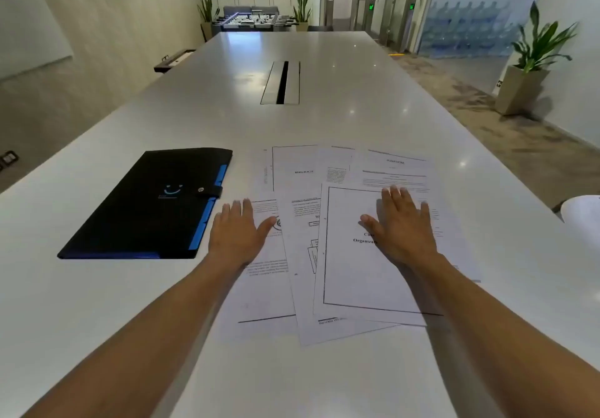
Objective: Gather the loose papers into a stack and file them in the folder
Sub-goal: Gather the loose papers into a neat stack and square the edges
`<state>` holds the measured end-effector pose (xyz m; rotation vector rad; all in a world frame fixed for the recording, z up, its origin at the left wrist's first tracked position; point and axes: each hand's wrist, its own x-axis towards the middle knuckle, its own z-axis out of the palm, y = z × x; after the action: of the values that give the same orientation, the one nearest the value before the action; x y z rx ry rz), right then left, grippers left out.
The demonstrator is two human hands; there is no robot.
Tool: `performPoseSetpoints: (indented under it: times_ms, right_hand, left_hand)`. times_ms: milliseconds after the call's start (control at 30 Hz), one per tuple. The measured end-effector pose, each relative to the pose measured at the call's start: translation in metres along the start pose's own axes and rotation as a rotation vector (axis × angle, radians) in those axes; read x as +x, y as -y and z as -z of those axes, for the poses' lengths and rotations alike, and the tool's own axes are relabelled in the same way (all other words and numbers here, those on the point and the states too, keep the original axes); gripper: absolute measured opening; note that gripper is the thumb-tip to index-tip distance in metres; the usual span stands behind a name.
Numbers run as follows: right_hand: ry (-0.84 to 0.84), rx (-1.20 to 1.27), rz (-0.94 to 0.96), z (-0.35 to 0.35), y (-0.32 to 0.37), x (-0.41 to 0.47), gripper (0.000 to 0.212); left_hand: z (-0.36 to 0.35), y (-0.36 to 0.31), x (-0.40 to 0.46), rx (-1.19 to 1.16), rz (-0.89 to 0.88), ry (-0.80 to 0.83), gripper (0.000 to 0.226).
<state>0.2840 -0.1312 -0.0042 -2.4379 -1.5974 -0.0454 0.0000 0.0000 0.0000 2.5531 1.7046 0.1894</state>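
Note:
Several loose printed papers [344, 274] lie fanned and overlapping on the white table, right of centre. A black folder [143, 210] with blue tab edges and a snap strap lies closed to their left. My left hand [238, 231] rests flat, fingers apart, on the left edge of the spread, close to the folder's right side. My right hand [401, 226] lies flat, fingers apart, on the top sheet with a bordered title page. Neither hand holds anything.
The long white table [324, 119] stretches far ahead, with a metal cable hatch [281, 82] set in its middle. A white rounded object [582, 216] shows at the right edge. Potted plants and a foosball table stand beyond the table.

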Motion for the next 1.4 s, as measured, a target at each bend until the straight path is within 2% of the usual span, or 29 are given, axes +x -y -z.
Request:
performPoseSetpoints:
  times_ms: [267, 400, 533, 633, 767, 833, 1000, 1167, 1267, 1400]
  right_hand:
    - [-0.008, 0.036, -0.009, -0.007, -0.001, -0.002, 0.079]
    - [0.000, 0.025, -0.014, -0.008, -0.001, -0.003, 0.074]
    - [-0.015, 0.021, -0.009, -0.008, -0.002, -0.003, 0.067]
    - [-0.013, 0.017, -0.013, -0.008, -0.001, -0.002, 0.064]
    - [-0.025, 0.034, -0.019, -0.009, -0.001, -0.003, 0.063]
    - [-0.031, 0.040, -0.021, -0.010, -0.002, -0.002, 0.063]
    - [-0.024, 0.039, -0.026, -0.011, -0.001, -0.002, 0.064]
    - [-0.029, 0.039, -0.018, -0.010, -0.003, -0.002, 0.063]
    - [-0.030, 0.047, -0.020, -0.011, -0.003, -0.003, 0.063]
    - [-0.031, 0.051, -0.027, -0.011, -0.002, -0.003, 0.064]
  left_hand:
    - [0.004, -0.013, -0.005, -0.153, 0.135, -0.014, 0.083]
    - [0.017, -0.020, -0.002, -0.432, 0.257, -0.063, 0.081]
    - [0.030, -0.013, 0.009, -0.717, 0.362, -0.106, 0.065]
    - [0.033, -0.008, 0.012, -0.694, 0.387, -0.064, 0.066]
    - [0.028, -0.015, 0.008, -0.415, 0.326, -0.031, 0.074]
    - [0.026, -0.022, 0.009, -0.384, 0.308, -0.029, 0.078]
    - [0.025, -0.031, 0.016, -0.534, 0.335, -0.030, 0.095]
    - [0.023, -0.026, 0.020, -0.896, 0.448, -0.044, 0.106]
    - [0.018, -0.022, 0.015, -0.973, 0.444, -0.115, 0.104]
    - [0.013, -0.024, 0.009, -0.979, 0.420, -0.167, 0.090]
